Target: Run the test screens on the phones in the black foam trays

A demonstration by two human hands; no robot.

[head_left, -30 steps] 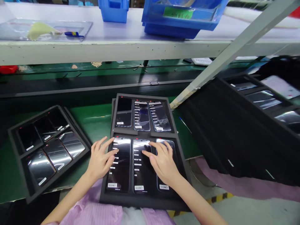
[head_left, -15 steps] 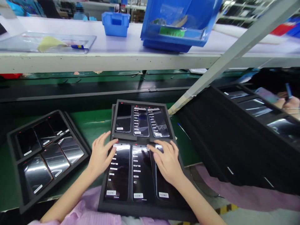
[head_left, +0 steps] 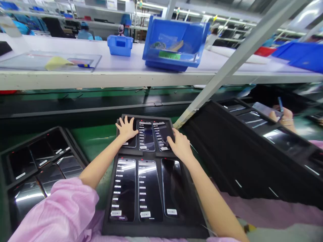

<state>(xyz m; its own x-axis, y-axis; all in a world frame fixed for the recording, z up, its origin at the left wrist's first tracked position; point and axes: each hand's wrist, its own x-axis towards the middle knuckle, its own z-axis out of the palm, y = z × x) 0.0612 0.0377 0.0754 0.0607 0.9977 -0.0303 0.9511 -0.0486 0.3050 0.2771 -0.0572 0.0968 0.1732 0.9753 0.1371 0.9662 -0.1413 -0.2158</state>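
Observation:
A black foam tray (head_left: pixel 151 230) holding several smartphones in two rows lies before me. My left hand (head_left: pixel 127 130) is open, fingers spread over the far-left phone (head_left: pixel 132 142) and covering much of it. At the tray's far right edge is my right hand (head_left: pixel 180 145), its thumb over the tilted far-right phone (head_left: pixel 160 132) and its fingers apart. White menu text lights that phone, the far-middle phone (head_left: pixel 146 136), the near-left phone (head_left: pixel 123 191) and the near-middle phone (head_left: pixel 150 191). The near-right phone (head_left: pixel 174 188) has a dark screen. White labels sit low on the screens.
Left stands another foam tray of dark phones (head_left: pixel 67 131). A slanted metal post (head_left: pixel 227 70) rises at the right, beside black cloth-like material (head_left: pixel 209 151). A co-worker's hand (head_left: pixel 287 117) holds something blue there. Blue bins (head_left: pixel 174 43) stand on the white shelf (head_left: pixel 121 79).
Both my hands have moved from the near row to the far row, the left one spreading its fingers. The near-left and near-middle phones now show longer lists. The view has tilted up.

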